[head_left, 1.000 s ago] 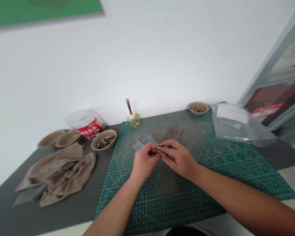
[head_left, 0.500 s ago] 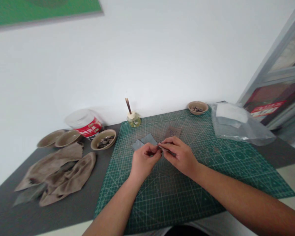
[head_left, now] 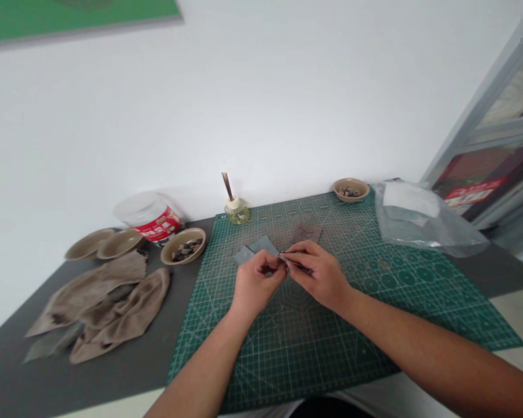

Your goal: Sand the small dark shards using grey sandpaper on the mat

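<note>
Over the green cutting mat (head_left: 261, 348), my left hand (head_left: 258, 280) and my right hand (head_left: 316, 270) meet with fingertips pinched together. Between them is a small dark piece, mostly covered by the fingers; its kind cannot be made out. Just beyond my left hand lie grey-blue fabric pieces (head_left: 261, 244) on the mat. A brown fabric piece (head_left: 307, 232) with dark lines on it lies behind my right hand.
At left are crumpled brown cloths (head_left: 126, 328), a bowl of small dark pieces (head_left: 183, 246), stacked-looking bowls (head_left: 121, 244) and a red-labelled tub (head_left: 157, 223). A reed diffuser (head_left: 237, 210) stands at the back. Another bowl (head_left: 351, 190) and a clear plastic bag (head_left: 422, 217) sit at right.
Both hands stay together in nearly the same place, with only slight finger movement. The objects on the table keep their positions.
</note>
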Demonstrator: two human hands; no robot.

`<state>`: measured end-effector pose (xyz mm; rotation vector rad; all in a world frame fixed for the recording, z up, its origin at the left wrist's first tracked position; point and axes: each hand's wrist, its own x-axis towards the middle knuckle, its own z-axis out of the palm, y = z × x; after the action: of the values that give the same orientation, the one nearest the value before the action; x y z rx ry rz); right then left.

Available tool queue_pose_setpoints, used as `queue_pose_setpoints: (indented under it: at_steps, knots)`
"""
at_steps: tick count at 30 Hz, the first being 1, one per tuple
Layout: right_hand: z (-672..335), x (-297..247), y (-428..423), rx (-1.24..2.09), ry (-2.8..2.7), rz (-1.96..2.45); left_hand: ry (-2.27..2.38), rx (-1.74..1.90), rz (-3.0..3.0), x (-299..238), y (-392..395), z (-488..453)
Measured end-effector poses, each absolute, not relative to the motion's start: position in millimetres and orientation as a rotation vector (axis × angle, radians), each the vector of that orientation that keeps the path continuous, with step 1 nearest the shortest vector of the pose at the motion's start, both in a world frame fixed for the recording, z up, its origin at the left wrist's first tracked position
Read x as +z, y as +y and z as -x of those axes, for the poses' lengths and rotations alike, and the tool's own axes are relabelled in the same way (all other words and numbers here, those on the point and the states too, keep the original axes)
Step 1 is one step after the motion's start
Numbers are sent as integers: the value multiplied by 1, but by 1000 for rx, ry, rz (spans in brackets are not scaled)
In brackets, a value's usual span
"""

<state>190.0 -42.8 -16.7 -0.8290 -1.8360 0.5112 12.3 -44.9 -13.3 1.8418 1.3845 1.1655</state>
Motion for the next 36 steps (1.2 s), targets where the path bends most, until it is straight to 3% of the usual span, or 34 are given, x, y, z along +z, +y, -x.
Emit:
queue_pose_setpoints:
  at_steps: [36]
  knots:
    - [-191,-14,-41,647,-1823,1008,1177,1259,-1767,-18,-44,-12]
